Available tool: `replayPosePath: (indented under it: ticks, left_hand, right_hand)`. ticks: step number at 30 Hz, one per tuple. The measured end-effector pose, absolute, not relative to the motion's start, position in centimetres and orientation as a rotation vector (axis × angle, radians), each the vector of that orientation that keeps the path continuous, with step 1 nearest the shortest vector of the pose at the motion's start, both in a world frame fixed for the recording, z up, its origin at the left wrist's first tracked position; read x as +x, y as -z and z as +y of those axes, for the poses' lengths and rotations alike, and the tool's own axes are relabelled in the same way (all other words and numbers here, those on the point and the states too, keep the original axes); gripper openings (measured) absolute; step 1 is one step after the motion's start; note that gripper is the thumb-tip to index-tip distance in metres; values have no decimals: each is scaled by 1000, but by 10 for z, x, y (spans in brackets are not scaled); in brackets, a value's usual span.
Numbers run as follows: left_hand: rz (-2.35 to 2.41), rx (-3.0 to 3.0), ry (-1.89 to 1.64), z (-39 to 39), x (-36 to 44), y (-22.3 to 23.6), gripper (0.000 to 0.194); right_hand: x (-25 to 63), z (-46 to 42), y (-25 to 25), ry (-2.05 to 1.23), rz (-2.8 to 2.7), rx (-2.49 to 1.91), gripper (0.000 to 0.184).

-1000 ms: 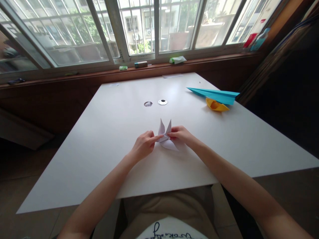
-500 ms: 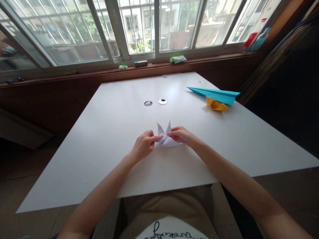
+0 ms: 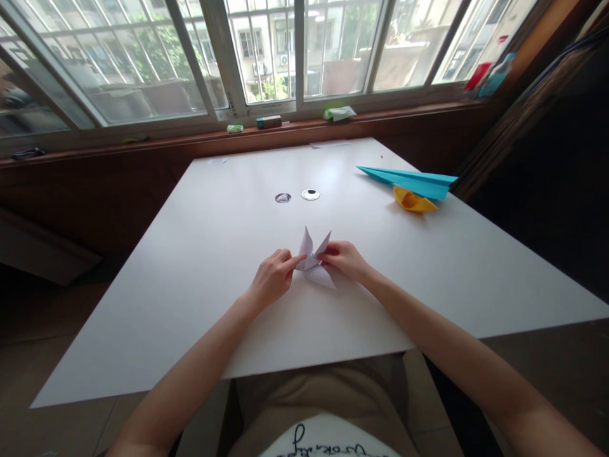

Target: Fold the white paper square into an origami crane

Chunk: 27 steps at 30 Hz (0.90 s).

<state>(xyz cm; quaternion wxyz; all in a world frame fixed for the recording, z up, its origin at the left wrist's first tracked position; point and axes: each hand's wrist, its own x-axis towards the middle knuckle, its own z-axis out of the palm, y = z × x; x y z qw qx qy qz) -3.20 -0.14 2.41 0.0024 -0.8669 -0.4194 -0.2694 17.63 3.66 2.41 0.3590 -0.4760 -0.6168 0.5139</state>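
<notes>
Between my two hands is a white folded paper figure (image 3: 318, 275), with two pointed tips standing up at the back and a wide flap spread toward me. My left hand (image 3: 275, 276) pinches its left side, the index finger laid across the paper. On the right side, my right hand (image 3: 343, 258) grips the paper between thumb and fingers near the base of the right tip. Part of the figure is hidden behind the fingers of both hands.
The white table (image 3: 190, 254) spreads around my arms. A blue paper plane (image 3: 419, 182) and a yellow paper boat (image 3: 413, 201) lie at the right. Two round pieces, one a silvery disc (image 3: 283, 198) and one a white-and-black disc (image 3: 310, 195), lie ahead. Small packets (image 3: 339, 114) rest on the windowsill.
Half a second ago the front flap was swung to the right; now it points toward me again. The two upright tips have spread farther apart. Both hands have kept nearly the same place.
</notes>
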Motion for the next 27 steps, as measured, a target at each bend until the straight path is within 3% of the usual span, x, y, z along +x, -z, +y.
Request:
replayPosePath:
  ticks: [27]
  left_hand:
    - [-1280,-2687,570,1,-31,-19,58]
  right_hand:
    - [174,37,-27,-1349,-1600,-1292,13]
